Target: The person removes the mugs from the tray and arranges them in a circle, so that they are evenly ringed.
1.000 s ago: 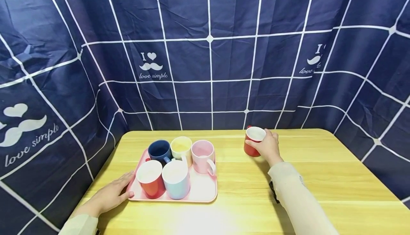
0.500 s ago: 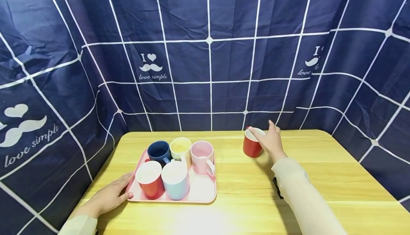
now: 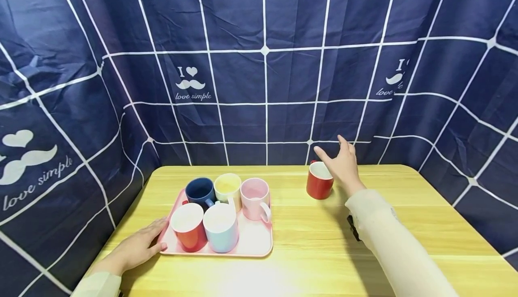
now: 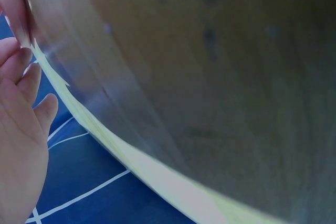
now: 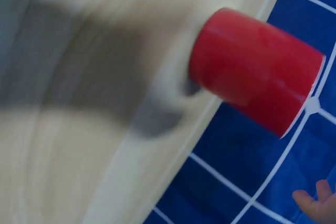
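A red mug with a white inside stands upright on the table at the right. Just above and behind its rim is my right hand, thumb and fingers spread, holding nothing. The right wrist view shows the red mug apart from the fingers. At the left, my left hand rests against the left edge of a pink tray. On the tray stand a red-orange mug, a light blue mug, a dark blue mug, a pale yellow mug and a pink mug.
The light wooden table has rounded back corners. A dark blue curtain with white grid lines hangs behind it and along both sides.
My right hand has let go of the red mug, opened its fingers and risen above it. The mug stays standing. My left hand keeps its place at the tray.
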The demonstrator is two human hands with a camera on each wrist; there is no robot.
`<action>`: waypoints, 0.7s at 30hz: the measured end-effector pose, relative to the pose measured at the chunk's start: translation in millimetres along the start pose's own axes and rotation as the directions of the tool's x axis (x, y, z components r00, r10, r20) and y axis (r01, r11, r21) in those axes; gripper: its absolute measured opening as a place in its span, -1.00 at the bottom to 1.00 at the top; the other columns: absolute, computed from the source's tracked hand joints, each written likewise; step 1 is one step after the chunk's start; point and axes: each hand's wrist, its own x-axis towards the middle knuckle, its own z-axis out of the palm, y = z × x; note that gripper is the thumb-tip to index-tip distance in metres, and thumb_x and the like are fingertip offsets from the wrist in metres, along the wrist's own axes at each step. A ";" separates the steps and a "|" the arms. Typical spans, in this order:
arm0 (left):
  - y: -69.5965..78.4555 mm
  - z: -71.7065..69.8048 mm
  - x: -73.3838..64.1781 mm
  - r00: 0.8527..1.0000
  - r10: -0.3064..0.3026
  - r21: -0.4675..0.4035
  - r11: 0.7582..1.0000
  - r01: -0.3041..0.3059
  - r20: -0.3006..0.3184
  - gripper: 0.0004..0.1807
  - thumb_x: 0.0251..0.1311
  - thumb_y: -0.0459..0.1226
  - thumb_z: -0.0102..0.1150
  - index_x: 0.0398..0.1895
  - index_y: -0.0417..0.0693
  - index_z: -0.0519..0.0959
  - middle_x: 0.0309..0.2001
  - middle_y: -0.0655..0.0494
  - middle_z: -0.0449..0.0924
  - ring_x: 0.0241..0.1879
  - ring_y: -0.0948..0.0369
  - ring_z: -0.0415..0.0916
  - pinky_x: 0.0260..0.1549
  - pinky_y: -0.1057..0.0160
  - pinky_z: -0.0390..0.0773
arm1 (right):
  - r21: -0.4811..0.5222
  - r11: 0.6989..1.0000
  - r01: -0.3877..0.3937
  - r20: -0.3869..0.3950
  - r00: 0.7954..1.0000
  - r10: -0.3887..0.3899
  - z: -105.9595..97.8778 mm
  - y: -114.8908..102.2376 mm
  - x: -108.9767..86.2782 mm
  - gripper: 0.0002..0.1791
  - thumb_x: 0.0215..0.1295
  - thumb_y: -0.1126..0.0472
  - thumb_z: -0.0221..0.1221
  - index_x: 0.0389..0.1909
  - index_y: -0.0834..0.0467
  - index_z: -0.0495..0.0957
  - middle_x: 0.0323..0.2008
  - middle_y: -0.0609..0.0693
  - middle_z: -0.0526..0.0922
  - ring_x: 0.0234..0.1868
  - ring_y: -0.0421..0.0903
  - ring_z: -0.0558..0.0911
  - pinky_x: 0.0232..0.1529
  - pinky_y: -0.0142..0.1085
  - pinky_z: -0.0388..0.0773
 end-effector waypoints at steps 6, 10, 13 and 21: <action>-2.0 1.1 -0.3 1.000 0.003 0.001 1.000 -0.003 -0.005 -0.27 0.19 0.03 0.19 0.28 -0.31 0.37 0.26 -0.21 0.37 0.26 -0.17 0.27 0.16 -0.16 0.27 | 0.037 0.997 0.070 -0.035 0.997 -0.069 11.1 -19.5 -3.9 0.03 0.13 -0.35 0.16 0.46 0.14 0.04 0.36 0.28 0.10 0.33 0.26 0.17 0.28 0.16 0.13; -3.0 1.5 -0.7 1.000 0.007 0.009 1.000 -0.007 -0.015 -0.28 0.19 0.01 0.20 0.27 -0.31 0.37 0.25 -0.20 0.38 0.25 -0.16 0.28 0.14 -0.16 0.29 | 0.042 0.993 0.111 -0.017 0.994 -0.111 21.3 -32.3 -11.2 0.02 0.11 -0.35 0.17 0.45 0.14 0.08 0.34 0.27 0.14 0.31 0.25 0.21 0.25 0.18 0.16; -2.9 1.5 -0.6 1.000 0.006 0.006 1.000 -0.006 -0.017 -0.27 0.18 0.02 0.21 0.27 -0.31 0.38 0.25 -0.20 0.38 0.25 -0.17 0.28 0.14 -0.16 0.30 | 0.042 0.989 0.140 0.009 0.990 -0.141 28.3 -41.3 -18.5 0.03 0.10 -0.36 0.18 0.45 0.14 0.08 0.33 0.27 0.15 0.31 0.24 0.21 0.25 0.17 0.17; -1.5 0.7 -0.4 1.000 -0.013 -0.006 1.000 0.013 0.003 -0.25 0.18 0.04 0.19 0.29 -0.30 0.36 0.26 -0.22 0.36 0.26 -0.17 0.27 0.15 -0.17 0.28 | 0.046 0.981 0.187 0.080 0.979 -0.190 46.7 -60.4 -37.0 0.06 0.08 -0.36 0.21 0.45 0.15 0.06 0.34 0.28 0.13 0.32 0.23 0.20 0.26 0.13 0.20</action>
